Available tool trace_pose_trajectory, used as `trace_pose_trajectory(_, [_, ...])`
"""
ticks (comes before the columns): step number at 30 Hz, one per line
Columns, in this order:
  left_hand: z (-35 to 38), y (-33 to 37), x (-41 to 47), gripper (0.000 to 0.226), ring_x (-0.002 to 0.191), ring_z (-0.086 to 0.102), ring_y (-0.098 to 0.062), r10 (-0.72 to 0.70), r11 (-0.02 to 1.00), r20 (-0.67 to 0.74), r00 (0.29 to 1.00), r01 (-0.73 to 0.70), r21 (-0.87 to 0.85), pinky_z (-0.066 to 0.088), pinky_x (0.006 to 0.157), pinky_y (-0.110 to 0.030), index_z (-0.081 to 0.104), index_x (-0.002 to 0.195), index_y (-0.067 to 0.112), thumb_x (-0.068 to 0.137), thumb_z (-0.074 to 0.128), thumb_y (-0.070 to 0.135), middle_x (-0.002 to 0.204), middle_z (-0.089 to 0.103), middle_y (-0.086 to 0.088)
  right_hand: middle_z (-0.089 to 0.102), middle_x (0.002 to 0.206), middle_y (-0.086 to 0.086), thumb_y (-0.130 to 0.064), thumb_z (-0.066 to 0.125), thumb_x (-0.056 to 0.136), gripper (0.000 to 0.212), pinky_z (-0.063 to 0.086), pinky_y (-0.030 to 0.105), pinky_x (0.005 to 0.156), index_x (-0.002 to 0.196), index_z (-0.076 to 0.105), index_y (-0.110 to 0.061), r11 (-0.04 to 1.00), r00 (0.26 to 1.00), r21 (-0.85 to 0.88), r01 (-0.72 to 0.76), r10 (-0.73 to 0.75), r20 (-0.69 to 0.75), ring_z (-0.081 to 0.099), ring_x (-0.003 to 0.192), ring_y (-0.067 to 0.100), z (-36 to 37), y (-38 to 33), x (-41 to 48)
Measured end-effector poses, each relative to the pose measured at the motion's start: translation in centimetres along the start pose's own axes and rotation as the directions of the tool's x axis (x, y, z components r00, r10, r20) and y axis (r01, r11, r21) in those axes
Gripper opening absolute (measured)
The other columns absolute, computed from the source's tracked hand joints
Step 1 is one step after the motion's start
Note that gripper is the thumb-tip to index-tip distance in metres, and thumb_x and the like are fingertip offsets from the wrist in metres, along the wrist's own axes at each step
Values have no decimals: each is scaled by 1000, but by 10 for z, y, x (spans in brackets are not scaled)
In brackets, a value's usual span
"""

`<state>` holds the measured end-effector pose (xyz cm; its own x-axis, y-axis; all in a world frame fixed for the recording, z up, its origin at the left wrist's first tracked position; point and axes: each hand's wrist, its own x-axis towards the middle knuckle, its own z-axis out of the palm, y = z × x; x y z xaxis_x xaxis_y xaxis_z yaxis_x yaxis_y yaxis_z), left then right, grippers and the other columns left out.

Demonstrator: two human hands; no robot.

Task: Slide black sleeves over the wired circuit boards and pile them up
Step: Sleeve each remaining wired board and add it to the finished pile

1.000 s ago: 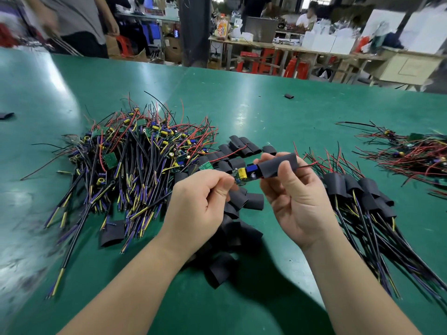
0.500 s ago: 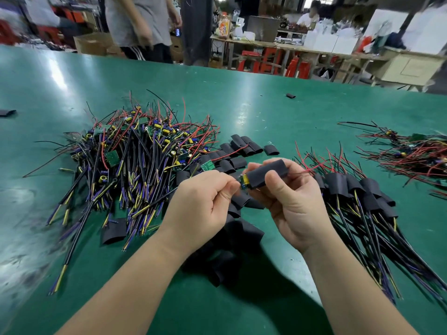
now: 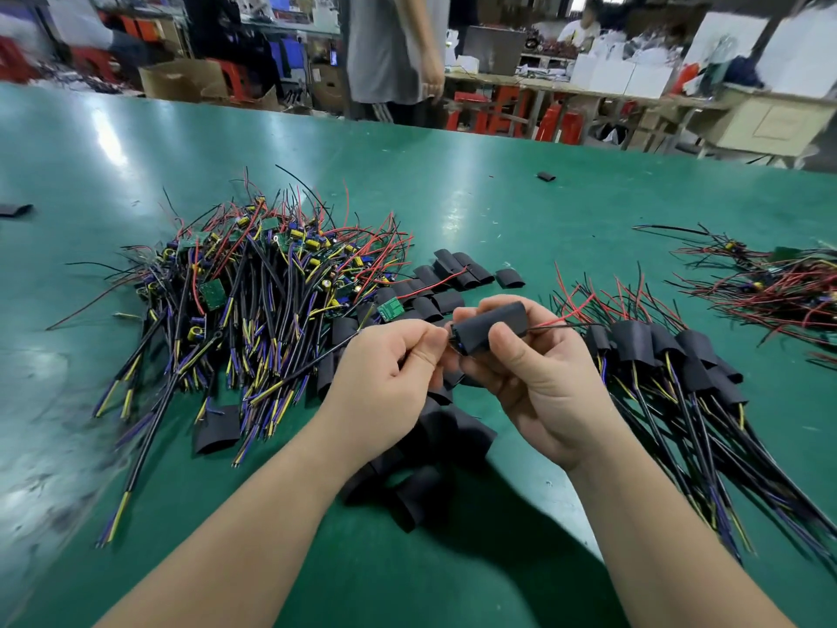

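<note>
On the green table, right of the heap of bare wired boards, the left hand pinches the cable entering the black sleeve, which covers nearly all its circuit board and is held above the table, gripped by the right hand between thumb and curled fingers, left of the sleeved pile.

Bright overhead glare on table; blurred, warped edges.

A grey-shirted person stands beyond the green table, near red stools.

One head-worn camera looks forward and down, close over the table, edges seemingly blurred.
</note>
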<state>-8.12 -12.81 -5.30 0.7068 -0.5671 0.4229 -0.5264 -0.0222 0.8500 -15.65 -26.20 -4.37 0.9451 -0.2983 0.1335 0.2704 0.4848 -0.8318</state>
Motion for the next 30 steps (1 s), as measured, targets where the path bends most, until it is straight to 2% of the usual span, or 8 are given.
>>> trace_pose_trajectory(3, [2, -3, -2, 37, 47, 41, -24, 29, 998, -85, 996, -24, 63, 36, 47, -42, 62, 66, 14, 92, 45, 34, 52, 52, -10, 74, 93, 12, -18, 74, 57, 26, 60, 31, 69, 82, 71, -14, 999, 999, -29, 17, -19, -51, 72, 85, 20, 5, 4, 0])
trace_pose_trajectory(7, [4, -7, -2, 38, 43, 37, -6, 47, 980, -186, 981, -9, 198, 29, 44, -20, 47, 56, 31, 93, 53, 25, 45, 44, 10, 75, 90, 9, -13, 70, 63, 31, 56, 24, 64, 92, 59, -6, 988, 987, -126, 85, -101, -127, 72, 80, 18, 9, 14, 1])
trace_pose_trajectory(10, [4, -10, -2, 37, 46, 44, -7, 20, 973, -177, 984, 22, 230, 32, 45, -19, 55, 58, 28, 94, 56, 22, 47, 51, 9, 75, 88, 7, -12, 69, 63, 30, 55, 23, 63, 91, 59, -7, 986, 980, -144, 88, -112, -166, 72, 79, 18, 10, 15, 2])
trace_pose_trajectory(12, [4, -8, -1, 25, 52, 54, -4, -20, 981, -173, 985, 53, 189, 41, 51, -19, 66, 71, 21, 94, 58, 25, 56, 61, 8, 75, 86, 7, -12, 67, 65, 27, 55, 22, 60, 90, 59, -7, 994, 975, -98, 57, -77, -206, 72, 74, 17, 9, 14, 3])
trace_pose_trajectory(16, [6, -4, -2, 6, 55, 58, -1, -39, 999, -167, 985, 40, 3, 50, 61, -23, 63, 93, 27, 88, 65, 23, 69, 67, 7, 72, 73, 4, -17, 65, 69, 22, 53, 19, 53, 87, 60, -6, 999, 970, 42, -4, 14, -242, 64, 53, 7, 8, 12, 4])
trace_pose_trajectory(23, [2, -3, -1, 7, 62, 50, 1, 250, 943, -129, 960, -211, 257, 42, 64, -19, 63, 86, 12, 89, 60, 17, 72, 53, 19, 69, 64, -3, -29, 68, 64, 20, 53, 14, 56, 76, 70, -13, 984, 953, 149, -96, 134, -272, 61, 50, 1, 10, 12, 5])
trace_pose_trajectory(26, [6, -4, 0, 7, 62, 50, 0, 222, 959, -139, 965, -191, 208, 37, 63, -17, 58, 87, 12, 92, 56, 16, 69, 49, 18, 71, 68, -1, -30, 67, 65, 16, 52, 13, 52, 62, 75, -16, 976, 952, 185, -118, 164, -259, 65, 55, 3, 11, 13, 5])
trace_pose_trajectory(30, [10, -4, 0, 5, 63, 49, 5, 193, 976, -188, 963, -168, 137, 35, 64, -7, 53, 87, 18, 92, 52, 19, 70, 52, 18, 73, 78, 3, -31, 69, 64, 18, 52, 13, 52, 64, 76, -15, 968, 954, 220, -125, 177, -240, 68, 63, 8, 10, 13, 6])
